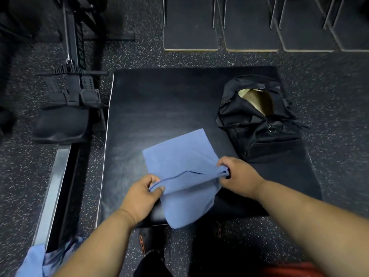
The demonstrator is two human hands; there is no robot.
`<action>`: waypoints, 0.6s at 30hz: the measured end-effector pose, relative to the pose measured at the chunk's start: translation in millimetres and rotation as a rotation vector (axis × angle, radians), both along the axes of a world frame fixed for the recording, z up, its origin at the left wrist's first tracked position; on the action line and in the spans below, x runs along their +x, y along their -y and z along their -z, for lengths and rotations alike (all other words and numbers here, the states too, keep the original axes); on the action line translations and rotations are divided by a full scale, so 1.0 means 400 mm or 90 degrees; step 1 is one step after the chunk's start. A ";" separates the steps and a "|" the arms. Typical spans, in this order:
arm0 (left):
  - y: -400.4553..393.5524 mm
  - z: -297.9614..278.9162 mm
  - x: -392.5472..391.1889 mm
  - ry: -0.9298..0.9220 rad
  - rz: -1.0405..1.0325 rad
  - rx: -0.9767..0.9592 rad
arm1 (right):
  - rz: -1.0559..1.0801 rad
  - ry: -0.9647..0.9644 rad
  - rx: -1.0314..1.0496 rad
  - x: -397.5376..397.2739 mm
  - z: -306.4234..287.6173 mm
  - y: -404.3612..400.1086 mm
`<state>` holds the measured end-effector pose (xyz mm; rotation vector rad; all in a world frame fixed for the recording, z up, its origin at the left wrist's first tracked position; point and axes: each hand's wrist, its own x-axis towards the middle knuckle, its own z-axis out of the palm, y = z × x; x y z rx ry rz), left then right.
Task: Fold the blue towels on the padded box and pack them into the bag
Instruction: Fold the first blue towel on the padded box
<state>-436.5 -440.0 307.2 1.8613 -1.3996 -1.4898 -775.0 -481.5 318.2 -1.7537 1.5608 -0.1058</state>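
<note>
Folding step: I judge I am mid-fold on one thin, matte blue cloth towel [179, 156], lifting its near edge so it can go over the half lying flat.
Left hand: my left hand [139, 194] pinches the raised edge at its left end, thumb on top and fingers [153, 179] curled under the cloth, clamped on it.
Right hand: my right hand [237, 176] grips the same edge at its right end, fingers bunched tight round a gathered corner.
Towel position: it lies on the near middle of the black padded box [159, 100]; the far half is flat and smooth, the pinched edge stands up as a ridge between my hands, and a loose flap hangs over the box's near edge.
Towel look: soft and limp, with a darker stitched hem along the lifted edge and few wrinkles.
Bag: the black fabric duffel bag [259, 124] sits on the right side of the box, just beside the towel's far right corner, its top unzipped onto a tan lining.
Next move: likely carrying both ends forward together, level, so corners meet the far corners, then pressing flat.
Other towels: a heap of lighter blue cloth [34, 258] lies at the lower left, off the box, beside a rowing machine rail [52, 186].
</note>
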 end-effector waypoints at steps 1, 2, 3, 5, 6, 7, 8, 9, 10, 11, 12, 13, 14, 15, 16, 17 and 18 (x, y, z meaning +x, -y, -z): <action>-0.026 0.000 -0.015 0.025 0.011 -0.004 | -0.017 -0.029 -0.014 -0.013 0.009 -0.016; -0.054 0.003 -0.029 0.056 0.021 -0.010 | -0.015 -0.052 -0.018 -0.024 0.017 -0.032; -0.083 0.009 -0.042 0.088 0.031 -0.024 | -0.004 -0.070 -0.024 -0.032 0.026 -0.046; -0.139 0.033 -0.059 0.137 0.058 -0.057 | 0.007 -0.092 -0.037 -0.044 0.039 -0.070; -0.164 0.050 -0.066 0.155 0.074 -0.072 | 0.001 -0.107 -0.033 -0.050 0.050 -0.081; -0.187 0.074 -0.069 0.174 0.096 -0.085 | -0.016 -0.128 -0.023 -0.053 0.059 -0.090; -0.209 0.095 -0.075 0.191 0.125 -0.096 | -0.040 -0.154 -0.003 -0.057 0.070 -0.099; -0.232 0.119 -0.080 0.206 0.160 -0.105 | -0.070 -0.179 0.012 -0.059 0.085 -0.109; -0.252 0.148 -0.082 0.221 0.201 -0.116 | -0.096 -0.200 0.029 -0.061 0.104 -0.122; -0.269 0.181 -0.081 0.236 0.241 -0.129 | -0.114 -0.218 0.052 -0.062 0.122 -0.137; -0.278 0.213 -0.076 0.253 0.277 -0.139 | -0.124 -0.233 0.073 -0.056 0.138 -0.147; -0.292 0.258 -0.064 0.269 0.308 -0.152 | -0.130 -0.252 0.096 -0.040 0.163 -0.164; -0.299 0.290 -0.058 0.292 0.327 -0.173 | -0.131 -0.264 0.109 -0.028 0.183 -0.175; -0.294 0.300 -0.061 0.311 0.343 -0.197 | -0.127 -0.274 0.106 -0.022 0.189 -0.177; -0.288 0.304 -0.066 0.316 0.350 -0.222 | -0.119 -0.292 0.094 -0.018 0.196 -0.184; -0.282 0.303 -0.073 0.322 0.352 -0.245 | -0.108 -0.308 0.074 -0.014 0.196 -0.189; -0.275 0.308 -0.075 0.324 0.348 -0.263 | -0.102 -0.324 0.052 -0.007 0.203 -0.193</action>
